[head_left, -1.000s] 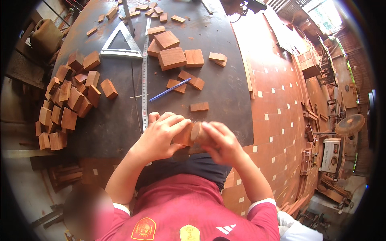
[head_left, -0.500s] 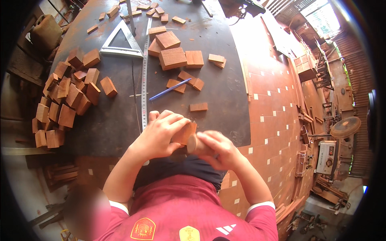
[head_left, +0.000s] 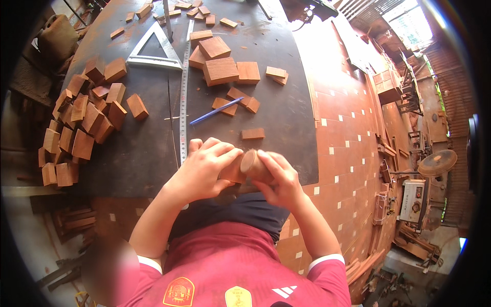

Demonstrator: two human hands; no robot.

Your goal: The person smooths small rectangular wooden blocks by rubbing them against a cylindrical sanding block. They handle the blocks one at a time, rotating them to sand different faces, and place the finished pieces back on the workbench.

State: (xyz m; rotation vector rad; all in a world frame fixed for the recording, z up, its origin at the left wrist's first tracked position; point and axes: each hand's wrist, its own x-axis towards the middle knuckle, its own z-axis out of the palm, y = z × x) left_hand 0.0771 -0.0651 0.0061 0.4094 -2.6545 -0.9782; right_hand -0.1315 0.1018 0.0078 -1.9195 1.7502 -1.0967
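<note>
Near the front edge of the dark table [head_left: 215, 148], my left hand [head_left: 202, 166] is closed on a reddish-brown wooden block [head_left: 233, 173]. My right hand [head_left: 280, 179] grips a short, round-ended, tan piece [head_left: 249, 161], whose exact kind I cannot make out. Its round face is turned toward the block and lies against or very close to its right side. My fingers cover much of both things. Just beyond my hands rests a small wood block [head_left: 253, 133], with a blue pen [head_left: 217, 111] farther off on small wood pieces [head_left: 225, 106].
Many wooden blocks [head_left: 92, 120] are heaped at the table's left. Larger blocks [head_left: 221, 70] stand beyond the pen. A metal ruler strip [head_left: 183, 102] runs lengthwise beside a triangular metal square [head_left: 153, 63]. Wood panels with pale squares [head_left: 340, 128] spread along the right side.
My right hand has moved the round-ended piece slightly up and away from me along the block. My left hand keeps its grip on the block in nearly the same place.
</note>
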